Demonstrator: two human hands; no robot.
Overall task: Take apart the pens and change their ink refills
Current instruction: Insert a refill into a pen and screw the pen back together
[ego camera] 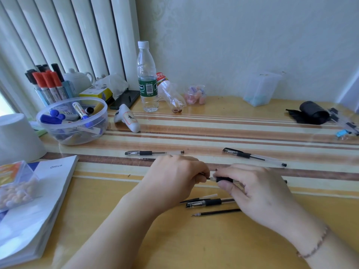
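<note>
Clear plastic pen with black rubber grip (pixel 223 179): right hand (pixel 258 193) pinches barrel; left hand (pixel 174 175) fingers curled, pinching its tip.

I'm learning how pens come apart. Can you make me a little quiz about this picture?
1. True or false: the water bottle is lying on its side.
2. Which hand pinches the black rubber grip of the pen being worked on? A) left hand B) right hand C) neither
3. Fill in: the bare refill lies on the table just in front of a capped ____.

Key
1. False, it stands upright with its white cap on.
2. B; the left hand holds the pen's other end.
3. pen: the capped pen lies between the hands and the refill.
</note>
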